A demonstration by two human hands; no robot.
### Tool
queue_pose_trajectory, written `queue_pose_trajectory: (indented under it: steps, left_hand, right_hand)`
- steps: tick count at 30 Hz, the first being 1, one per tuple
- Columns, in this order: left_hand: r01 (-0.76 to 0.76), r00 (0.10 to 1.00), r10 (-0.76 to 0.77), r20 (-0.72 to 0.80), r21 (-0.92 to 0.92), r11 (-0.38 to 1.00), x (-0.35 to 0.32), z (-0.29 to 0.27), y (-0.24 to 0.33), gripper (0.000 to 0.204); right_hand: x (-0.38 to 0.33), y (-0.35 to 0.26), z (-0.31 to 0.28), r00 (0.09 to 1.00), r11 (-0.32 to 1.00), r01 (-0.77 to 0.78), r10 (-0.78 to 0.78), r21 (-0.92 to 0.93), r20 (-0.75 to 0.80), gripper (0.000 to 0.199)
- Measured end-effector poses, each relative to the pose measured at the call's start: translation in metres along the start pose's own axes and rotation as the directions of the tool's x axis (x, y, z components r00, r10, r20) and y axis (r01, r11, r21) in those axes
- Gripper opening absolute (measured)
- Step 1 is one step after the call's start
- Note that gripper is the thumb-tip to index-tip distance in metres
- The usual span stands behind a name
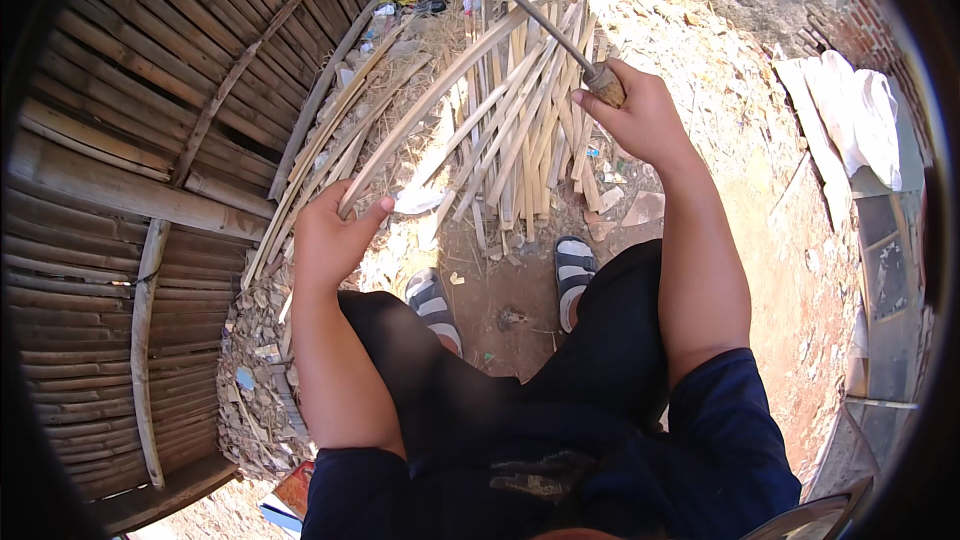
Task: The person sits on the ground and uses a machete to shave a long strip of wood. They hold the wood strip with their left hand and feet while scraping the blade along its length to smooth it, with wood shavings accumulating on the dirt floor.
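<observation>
My left hand [335, 235] is closed round the near end of a long bamboo strip [430, 100]. The strip rises away from me toward the upper right. In my right hand [640, 115] is the wooden handle of a long-bladed knife [535, 15], its narrow dark blade seen nearly edge-on and slanting to the upper left. Blade and strip cross in the picture near the top; whether they touch I cannot tell. Below them on the ground lies a loose pile of split bamboo strips [525, 130], with more long strips [330, 140] along the left.
A bamboo slat wall [150, 140] stands close on my left. Rubble and litter [410, 0] lie along its foot and at the far end. At right are a white sack [870, 120], boards and a brick wall [870, 0]. My sandalled feet [574, 275] are before the pile.
</observation>
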State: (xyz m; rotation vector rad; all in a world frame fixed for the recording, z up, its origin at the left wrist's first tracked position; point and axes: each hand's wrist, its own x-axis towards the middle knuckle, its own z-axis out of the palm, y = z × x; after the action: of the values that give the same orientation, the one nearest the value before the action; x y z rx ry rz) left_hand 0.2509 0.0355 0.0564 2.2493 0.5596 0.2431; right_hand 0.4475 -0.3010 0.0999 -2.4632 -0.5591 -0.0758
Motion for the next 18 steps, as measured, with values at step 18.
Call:
queue_pose_trajectory:
  steps: [18]
  left_hand:
    - [-0.060, 0.942, 0.081, -0.325, 0.073, 0.996, 0.008, -0.003, -0.017, 0.041]
  right_hand:
    - [-0.007, 0.001, 0.000, 0.941, 0.941, 0.310, -0.324, -0.138, -0.095, 0.023]
